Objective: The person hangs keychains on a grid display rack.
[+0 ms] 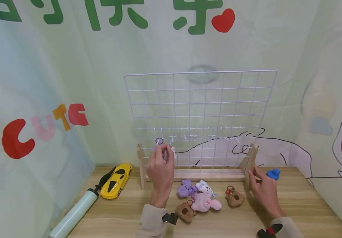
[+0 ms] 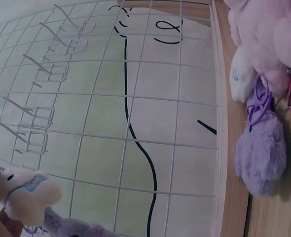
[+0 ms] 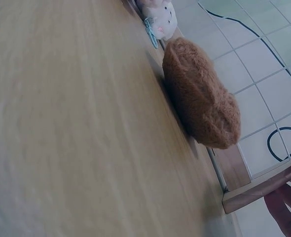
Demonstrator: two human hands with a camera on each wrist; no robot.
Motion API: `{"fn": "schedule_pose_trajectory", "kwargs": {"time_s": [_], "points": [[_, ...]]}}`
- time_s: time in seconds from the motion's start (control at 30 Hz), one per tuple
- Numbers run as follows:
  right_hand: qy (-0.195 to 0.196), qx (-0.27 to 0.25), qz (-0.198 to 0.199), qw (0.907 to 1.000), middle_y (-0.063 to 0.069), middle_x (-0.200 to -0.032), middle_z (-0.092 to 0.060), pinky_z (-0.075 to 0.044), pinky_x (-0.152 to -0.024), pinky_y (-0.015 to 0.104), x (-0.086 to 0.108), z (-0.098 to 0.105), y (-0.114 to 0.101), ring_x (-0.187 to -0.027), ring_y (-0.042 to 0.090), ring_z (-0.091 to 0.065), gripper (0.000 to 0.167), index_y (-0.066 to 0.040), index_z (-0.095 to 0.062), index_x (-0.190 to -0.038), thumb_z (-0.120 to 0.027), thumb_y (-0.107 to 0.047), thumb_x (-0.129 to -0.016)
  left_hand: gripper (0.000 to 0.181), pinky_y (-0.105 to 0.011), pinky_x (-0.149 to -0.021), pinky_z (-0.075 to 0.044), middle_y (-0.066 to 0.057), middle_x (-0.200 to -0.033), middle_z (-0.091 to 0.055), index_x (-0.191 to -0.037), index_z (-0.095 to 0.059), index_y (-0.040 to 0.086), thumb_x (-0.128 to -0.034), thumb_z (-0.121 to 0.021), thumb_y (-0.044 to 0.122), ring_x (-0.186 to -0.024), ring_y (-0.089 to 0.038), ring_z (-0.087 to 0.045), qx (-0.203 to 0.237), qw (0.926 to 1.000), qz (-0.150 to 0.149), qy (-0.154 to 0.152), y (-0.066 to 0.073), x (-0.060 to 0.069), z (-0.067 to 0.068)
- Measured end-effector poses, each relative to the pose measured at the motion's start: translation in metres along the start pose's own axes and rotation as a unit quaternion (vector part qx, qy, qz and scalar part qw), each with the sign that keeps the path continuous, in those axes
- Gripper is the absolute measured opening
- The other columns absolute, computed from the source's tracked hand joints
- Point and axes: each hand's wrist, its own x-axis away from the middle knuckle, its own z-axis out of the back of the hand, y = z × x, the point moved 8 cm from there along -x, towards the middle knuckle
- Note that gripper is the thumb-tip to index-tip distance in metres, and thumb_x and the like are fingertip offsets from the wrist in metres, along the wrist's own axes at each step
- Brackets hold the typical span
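My left hand (image 1: pixel 160 170) is raised in front of the white wire grid rack (image 1: pixel 190 103), pinching a small white plush keychain (image 2: pixel 33 195) with a blue ribbon. Close by is a second, purple plush (image 2: pixel 76 228), partly cut off. A purple ring (image 1: pixel 159 141) shows at a hook just above the fingers. Several white hooks (image 2: pixel 37 116) stick out in a row along the grid. On the right, my right hand (image 1: pixel 264 191) grips the rack's wooden side leg (image 1: pixel 250 165), its fingers on both sides of the wood.
In front of the rack lie a purple plush (image 1: pixel 186 189), a white one (image 1: pixel 204 187), a pink one (image 1: pixel 202 202) and two brown ones, left (image 1: pixel 186 212) and right (image 1: pixel 235 197). A yellow toy car (image 1: pixel 117 181) and a pump (image 1: pixel 77 211) lie left; a blue object (image 1: pixel 273 174) sits right.
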Motion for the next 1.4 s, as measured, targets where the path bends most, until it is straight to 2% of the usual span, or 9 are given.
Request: {"fn": "schedule_pose_trajectory", "kwargs": {"time_s": [0.13, 0.37, 0.57, 0.9, 1.03, 1.2, 1.3, 1.33, 1.4], "points": [[0.000, -0.002, 0.001, 1.0000, 0.030, -0.117, -0.077, -0.064, -0.074, 0.053, -0.001, 0.001, -0.001, -0.105, 0.052, -0.077, 0.041, 0.004, -0.066, -0.143, -0.071, -0.008, -0.104, 0.009, -0.035, -0.054, -0.058, -0.009, -0.085, -0.079, -0.098, -0.073, 0.005, -0.0994, -0.076, 0.013, -0.067, -0.023, -0.071, -0.015, 0.9995, -0.027, 0.013, 0.000, 0.000, -0.001], [0.003, -0.004, 0.005, 1.0000, 0.029, -0.117, -0.078, -0.064, -0.074, 0.053, -0.002, 0.002, -0.001, -0.107, 0.051, -0.077, 0.040, 0.002, -0.067, -0.143, -0.071, -0.007, -0.103, 0.006, -0.035, -0.052, -0.057, -0.011, -0.083, -0.078, -0.094, -0.073, 0.004, -0.0937, -0.078, 0.008, -0.065, -0.024, -0.071, -0.008, 0.9953, -0.072, 0.064, 0.005, -0.002, 0.005], [-0.002, -0.003, -0.003, 1.0000, 0.030, -0.119, -0.077, -0.064, -0.075, 0.054, 0.000, 0.001, 0.000, -0.107, 0.052, -0.076, 0.043, 0.004, -0.064, -0.145, -0.071, -0.007, -0.104, 0.006, -0.035, -0.056, -0.061, -0.010, -0.085, -0.080, -0.096, -0.075, 0.005, -0.0935, -0.079, 0.010, -0.071, -0.024, -0.074, -0.023, 0.9934, -0.097, 0.057, 0.008, 0.002, 0.003], [-0.003, -0.004, -0.008, 1.0000, 0.031, -0.122, -0.076, -0.064, -0.076, 0.054, 0.002, 0.000, 0.002, -0.109, 0.052, -0.076, 0.042, 0.004, -0.065, -0.144, -0.071, -0.007, -0.104, 0.007, -0.033, -0.055, -0.061, -0.009, -0.086, -0.083, -0.099, -0.080, 0.006, -0.0948, -0.083, 0.012, -0.071, -0.023, -0.074, -0.038, 0.9918, -0.109, 0.054, 0.008, 0.002, 0.000], [-0.004, -0.001, -0.009, 0.9999, 0.031, -0.122, -0.075, -0.064, -0.076, 0.054, 0.002, 0.000, 0.001, -0.109, 0.052, -0.075, 0.043, 0.004, -0.064, -0.145, -0.071, -0.007, -0.104, 0.009, -0.034, -0.059, -0.062, -0.007, -0.089, -0.084, -0.100, -0.084, 0.009, -0.0939, -0.086, 0.014, -0.072, -0.023, -0.076, -0.042, 0.9922, -0.111, 0.039, 0.008, 0.002, -0.002], [-0.006, 0.002, -0.008, 0.9999, 0.031, -0.123, -0.075, -0.064, -0.076, 0.054, 0.002, 0.000, 0.000, -0.109, 0.052, -0.075, 0.044, 0.005, -0.063, -0.145, -0.071, -0.008, -0.104, 0.011, -0.037, -0.075, -0.066, -0.005, -0.102, -0.085, -0.105, -0.085, 0.011, -0.0948, -0.085, 0.013, -0.084, -0.024, -0.076, -0.029, 0.9949, -0.097, -0.003, 0.002, 0.003, -0.009], [-0.005, 0.003, -0.007, 1.0000, 0.030, -0.122, -0.076, -0.066, -0.074, 0.037, 0.002, 0.001, 0.000, -0.109, 0.051, -0.076, 0.043, 0.003, -0.064, -0.145, -0.071, -0.008, -0.104, 0.010, -0.037, -0.082, -0.066, -0.006, -0.104, -0.085, -0.106, -0.085, 0.009, -0.0959, -0.084, 0.012, -0.089, -0.025, -0.075, -0.020, 0.9963, -0.080, -0.026, -0.005, 0.004, -0.013], [-0.005, 0.002, -0.006, 1.0000, 0.029, -0.121, -0.077, -0.065, -0.074, 0.026, 0.002, 0.001, 0.000, -0.109, 0.051, -0.076, 0.043, 0.003, -0.065, -0.145, -0.071, -0.008, -0.104, 0.010, -0.039, -0.087, -0.066, -0.007, -0.104, -0.085, -0.105, -0.084, 0.009, -0.0960, -0.083, 0.012, -0.091, -0.026, -0.076, -0.017, 0.9965, -0.075, -0.032, -0.007, 0.004, -0.014], [-0.004, 0.001, -0.004, 1.0000, 0.028, -0.120, -0.077, -0.065, -0.074, 0.026, 0.001, 0.001, -0.002, -0.108, 0.050, -0.076, 0.042, 0.002, -0.065, -0.145, -0.071, -0.008, -0.104, 0.010, -0.043, -0.092, -0.066, -0.009, -0.104, -0.084, -0.105, -0.083, 0.007, -0.0955, -0.083, 0.010, -0.092, -0.028, -0.076, -0.006, 0.9964, -0.076, -0.038, -0.010, 0.003, -0.014]]}}
